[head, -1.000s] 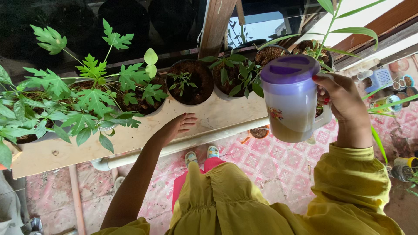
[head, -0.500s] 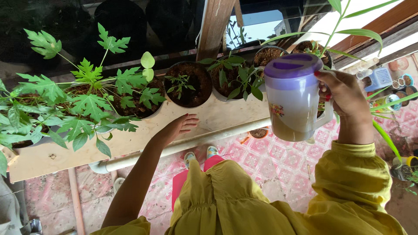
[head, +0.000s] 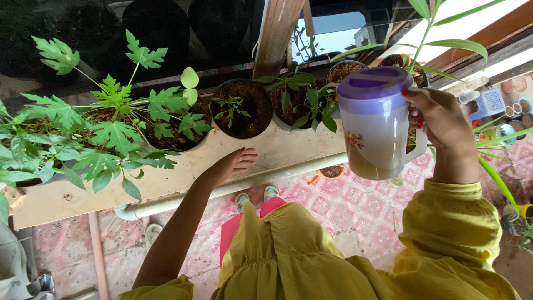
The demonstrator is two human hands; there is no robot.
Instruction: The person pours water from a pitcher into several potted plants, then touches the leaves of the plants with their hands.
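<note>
Right hand (head: 438,119): grip closed round the handle of a translucent jug (head: 377,125) with a purple lid (head: 375,83), held upright in the air; a cloudy liquid fills roughly its lower third. Left hand (head: 230,165): open, fingers spread, palm resting flat on the worktop (head: 277,147), a pale plank, with nothing held. Just beyond the jug, on the plank's far edge, a row of pots: a pot of small dark-leaved plants (head: 297,100) nearest the spout side, a pot with 1 thin seedling (head: 241,108) further left, directly above the left hand, and lobed-leaf plants (head: 111,122) well to the left. Step in hand, as judged: jug carried level beside the pots, no pouring yet. A pour would call for bringing the spout over soil and tilting slowly, the lid's opening facing the pot.
</note>
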